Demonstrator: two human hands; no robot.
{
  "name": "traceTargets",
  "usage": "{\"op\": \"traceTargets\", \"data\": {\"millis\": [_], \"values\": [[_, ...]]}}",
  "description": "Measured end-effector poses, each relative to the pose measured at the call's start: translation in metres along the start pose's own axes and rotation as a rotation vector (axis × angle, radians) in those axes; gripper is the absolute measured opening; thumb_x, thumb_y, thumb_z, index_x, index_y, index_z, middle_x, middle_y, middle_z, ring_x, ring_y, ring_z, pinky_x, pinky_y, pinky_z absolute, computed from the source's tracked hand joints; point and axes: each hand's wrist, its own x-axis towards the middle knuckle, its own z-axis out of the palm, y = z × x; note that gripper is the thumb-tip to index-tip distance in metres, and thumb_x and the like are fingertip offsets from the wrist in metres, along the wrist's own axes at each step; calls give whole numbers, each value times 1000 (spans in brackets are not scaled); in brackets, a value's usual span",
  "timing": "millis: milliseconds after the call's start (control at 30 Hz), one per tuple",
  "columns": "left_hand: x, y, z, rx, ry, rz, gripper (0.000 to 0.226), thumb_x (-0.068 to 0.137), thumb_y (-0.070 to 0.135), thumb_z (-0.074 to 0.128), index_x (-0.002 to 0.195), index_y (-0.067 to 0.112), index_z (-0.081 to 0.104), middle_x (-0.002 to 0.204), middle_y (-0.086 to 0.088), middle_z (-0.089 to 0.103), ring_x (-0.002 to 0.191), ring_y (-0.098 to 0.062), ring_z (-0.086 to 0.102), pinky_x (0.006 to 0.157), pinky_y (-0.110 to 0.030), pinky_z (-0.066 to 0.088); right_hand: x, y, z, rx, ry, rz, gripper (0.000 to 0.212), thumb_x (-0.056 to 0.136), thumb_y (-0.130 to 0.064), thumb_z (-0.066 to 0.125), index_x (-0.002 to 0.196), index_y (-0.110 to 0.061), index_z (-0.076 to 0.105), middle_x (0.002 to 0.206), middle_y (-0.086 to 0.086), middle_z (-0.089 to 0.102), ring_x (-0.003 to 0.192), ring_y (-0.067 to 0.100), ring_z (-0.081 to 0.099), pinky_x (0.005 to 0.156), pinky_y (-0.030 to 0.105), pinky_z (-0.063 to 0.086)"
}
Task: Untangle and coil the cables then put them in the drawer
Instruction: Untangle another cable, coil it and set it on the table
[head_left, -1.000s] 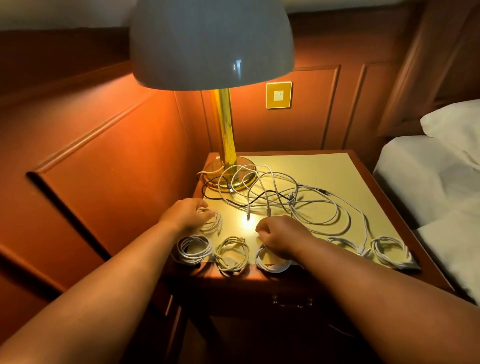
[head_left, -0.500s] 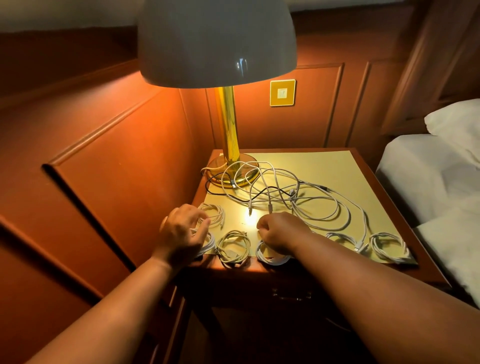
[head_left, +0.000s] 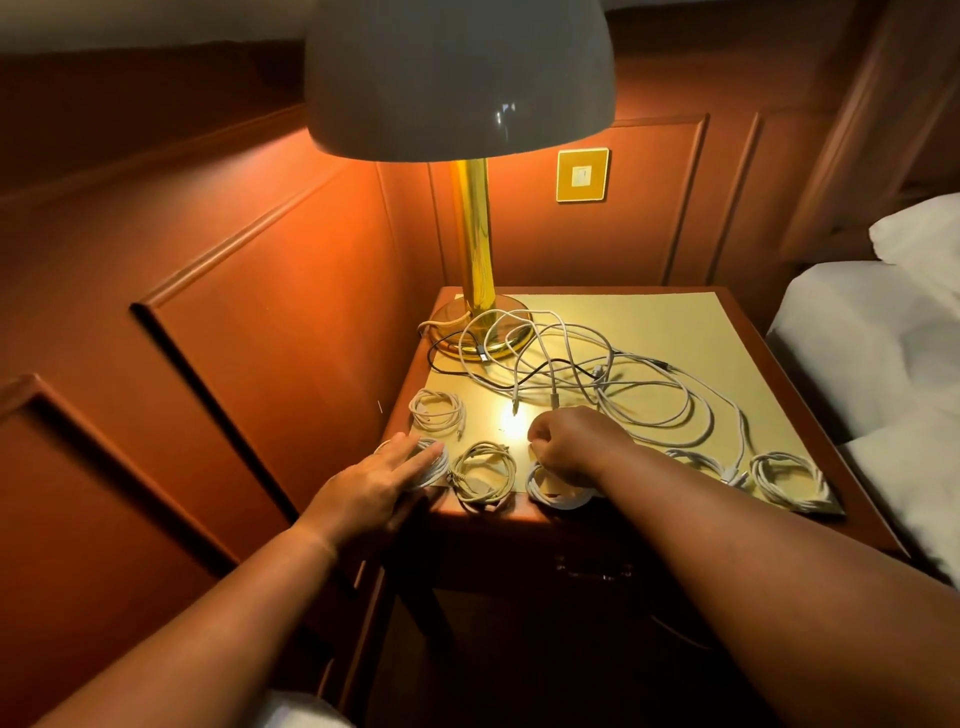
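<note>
A tangle of white and black cables (head_left: 571, 364) lies spread over the nightstand's yellow top (head_left: 649, 322). Several coiled cables sit along the front edge: one (head_left: 436, 410) at the back left, one (head_left: 483, 470) at the front, one (head_left: 556, 493) under my right hand, two (head_left: 789, 480) at the right. My left hand (head_left: 374, 486) lies flat with straight fingers on the front-left coil (head_left: 439, 462). My right hand (head_left: 576, 441) is curled, pinching the coil beneath it. The drawer's handle (head_left: 592, 566) shows in the dark front, drawer closed.
A brass lamp (head_left: 475, 270) with a grey shade stands at the nightstand's back left; cables drape over its base. Wood-panelled wall runs along the left and behind. A bed with white sheets (head_left: 878, 353) stands on the right.
My left hand left the back-left coil, drew back toward me and now lies flat on the front-left coil. My right hand stays on its coil.
</note>
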Motion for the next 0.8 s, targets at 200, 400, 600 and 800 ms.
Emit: {"op": "traceTargets", "data": {"millis": [200, 400, 600, 800], "values": [[1, 1, 4, 3, 72, 0, 62, 93, 46, 49, 151, 43, 28, 153, -6, 43, 133, -31, 51, 94, -43, 54, -1, -10, -5, -120, -42, -6, 25, 94, -33, 54, 115, -26, 65, 115, 0, 64, 99, 20, 59, 85, 34, 53], [16, 15, -17, -72, 41, -117, 66, 90, 42, 65, 149, 30, 39, 140, 1, 51, 127, -22, 45, 100, -37, 45, -4, -33, -8, -130, -3, -40, 39, 95, -39, 55, 131, -23, 56, 130, 2, 60, 113, 23, 57, 93, 38, 50], [17, 9, -22, -235, 123, -232, 43, 90, 17, 60, 133, 22, 57, 126, -6, 64, 114, -24, 55, 91, -32, 45, -6, -65, 9, 176, 16, -92, 27, 93, -31, 58, 120, -27, 62, 120, 1, 64, 102, 20, 61, 89, 37, 55], [5, 13, -34, -775, 446, -552, 18, 91, 21, 49, 90, 25, 66, 84, 3, 74, 83, -21, 69, 77, -38, 57, -7, -89, 14, 447, 43, -95, 34, 95, -19, 61, 128, -18, 58, 107, 0, 62, 96, 18, 60, 75, 24, 48]]}}
